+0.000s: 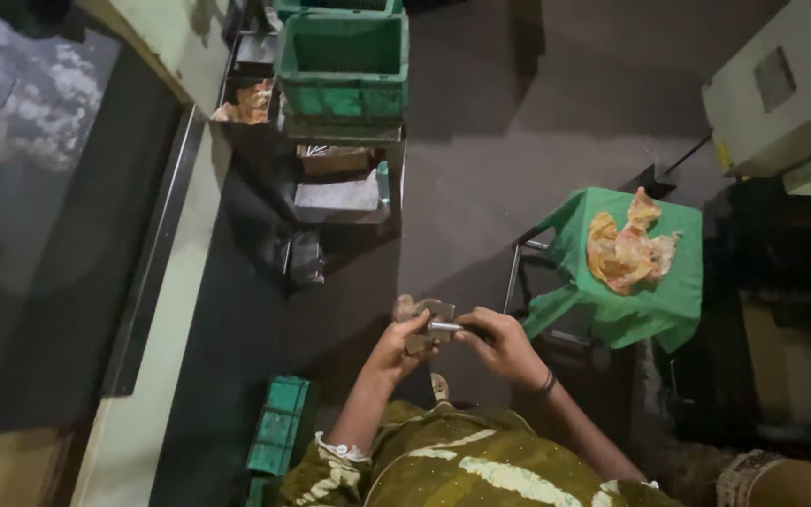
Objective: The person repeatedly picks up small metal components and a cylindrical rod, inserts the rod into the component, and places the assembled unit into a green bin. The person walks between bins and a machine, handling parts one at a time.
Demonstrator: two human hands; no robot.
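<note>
A long dark machine front (39,216) is filling the left side of the room, with a pale sill (166,300) running along its edge toward the near corner. Far right, a cream cabinet (786,89) is sitting against the shadows. The grey floor (518,122) is spreading between them.

At the far middle, a green crate (342,66) is resting on a metal rack (344,178), with a lower shelf showing beneath it and an orange rag (248,101) lying just left of the crate. To the right, a stool draped in a green cloth (626,272) is standing near the person, and a crumpled orange-yellow cloth (626,249) is lying on top of it. Near left, by the person's knee, a small green tray (279,427) is lying on the floor.

The person, in an olive patterned garment (462,465), is sitting at the near edge and working with both hands raised together over the floor. The left hand (396,349) is closing around a small grey metal part (429,319), gripping it from below. The right hand (499,343), with a dark bangle (546,382) at the wrist, is pinching a short shiny pin (445,327) against that part. The two hands are nearly touching, with the part and pin between them, just left of the stool.
</note>
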